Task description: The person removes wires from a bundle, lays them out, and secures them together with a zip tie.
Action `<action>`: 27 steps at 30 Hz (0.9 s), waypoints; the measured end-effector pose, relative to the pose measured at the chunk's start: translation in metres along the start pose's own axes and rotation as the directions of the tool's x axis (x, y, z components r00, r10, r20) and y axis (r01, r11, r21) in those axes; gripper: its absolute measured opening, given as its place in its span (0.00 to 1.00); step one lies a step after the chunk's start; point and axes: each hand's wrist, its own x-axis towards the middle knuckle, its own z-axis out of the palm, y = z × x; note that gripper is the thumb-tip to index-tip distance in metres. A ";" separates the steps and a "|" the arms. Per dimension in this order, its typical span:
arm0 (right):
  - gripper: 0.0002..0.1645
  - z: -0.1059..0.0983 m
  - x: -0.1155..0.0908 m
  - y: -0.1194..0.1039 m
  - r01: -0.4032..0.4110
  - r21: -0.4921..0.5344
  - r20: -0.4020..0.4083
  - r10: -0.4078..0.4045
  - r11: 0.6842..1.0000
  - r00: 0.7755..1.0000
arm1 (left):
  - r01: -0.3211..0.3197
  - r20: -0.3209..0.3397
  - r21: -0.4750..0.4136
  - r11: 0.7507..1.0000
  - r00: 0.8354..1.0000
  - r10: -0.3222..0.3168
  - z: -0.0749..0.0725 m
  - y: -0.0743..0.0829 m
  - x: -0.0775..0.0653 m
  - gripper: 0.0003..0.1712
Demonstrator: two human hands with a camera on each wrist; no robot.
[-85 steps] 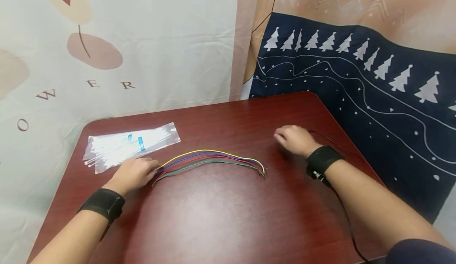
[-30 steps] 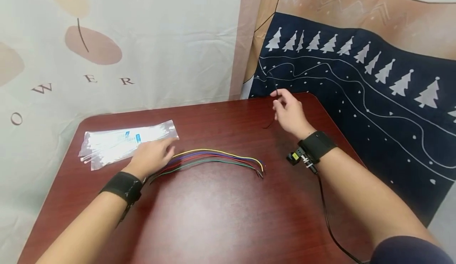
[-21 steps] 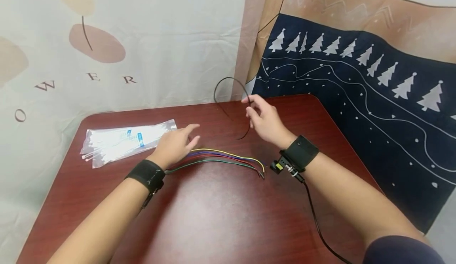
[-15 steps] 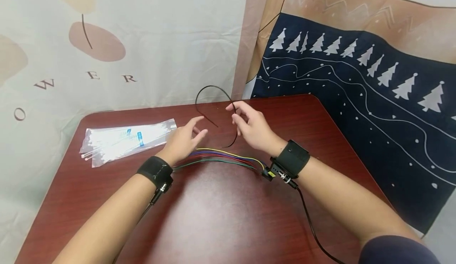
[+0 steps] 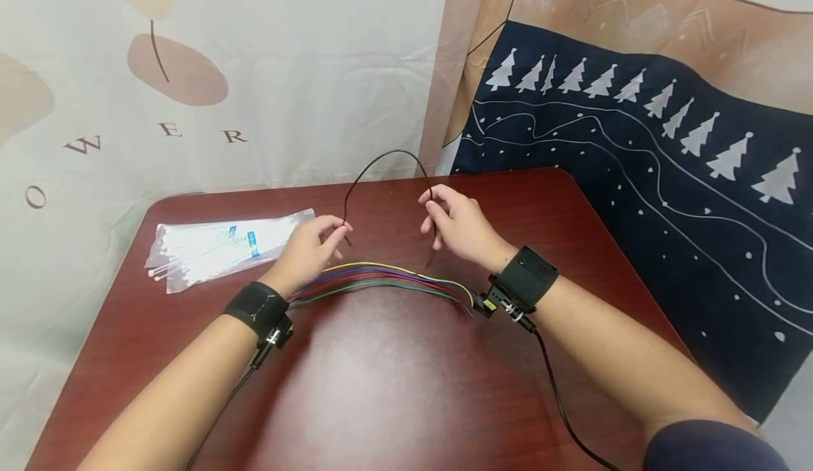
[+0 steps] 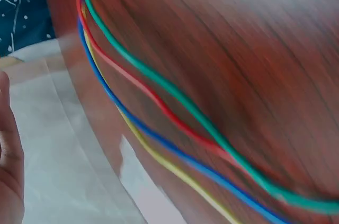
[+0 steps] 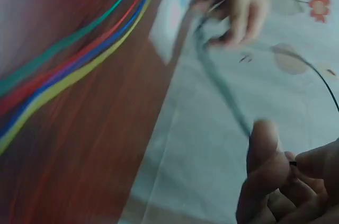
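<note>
A thin black wire (image 5: 396, 151) arches up between my two hands above the table. My left hand (image 5: 309, 251) pinches it near its left end, between thumb and index finger, and a short tip sticks out below. On the other side my right hand (image 5: 464, 227) pinches the wire, whose free end hangs down past the fingers. Below both hands, yellow (image 5: 381, 265), blue, red and green (image 6: 159, 78) wires lie side by side in a shallow curve on the table. In the left wrist view only an edge of the left hand (image 6: 10, 160) shows.
Clear bags of white cable ties (image 5: 209, 248) lie at the back left of the brown table (image 5: 381, 386). Printed cloths hang behind it and along its right side. A black camera cable (image 5: 552, 386) trails from the right wristband.
My right hand has lifted the black wire at the table's right and brought it leftward. My left hand has left the coloured wires' ends, moved right and taken the black wire's left end.
</note>
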 end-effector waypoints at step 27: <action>0.14 -0.019 -0.013 0.096 0.246 -0.698 0.262 -0.079 0.673 0.962 | -0.339 0.219 0.732 0.591 0.938 0.268 -0.065 -0.071 -0.056 0.16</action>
